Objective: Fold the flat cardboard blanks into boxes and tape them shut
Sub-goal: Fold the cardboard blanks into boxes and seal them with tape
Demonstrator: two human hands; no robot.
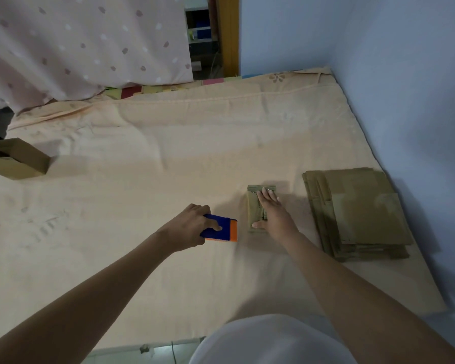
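Right hand [269, 211] pressed flat on a small box [255, 206]; left hand [192, 224] gripped the tape dispenser [221, 230]; best pulled straight along the seam

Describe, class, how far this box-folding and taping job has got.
Done: one folded box sits at the mattress's far left edge. In hand: the right hand presses flat on a small box, while the left hand grips the blue and orange tape dispenser beside it. Left: a stack of flat blanks waits on the right.
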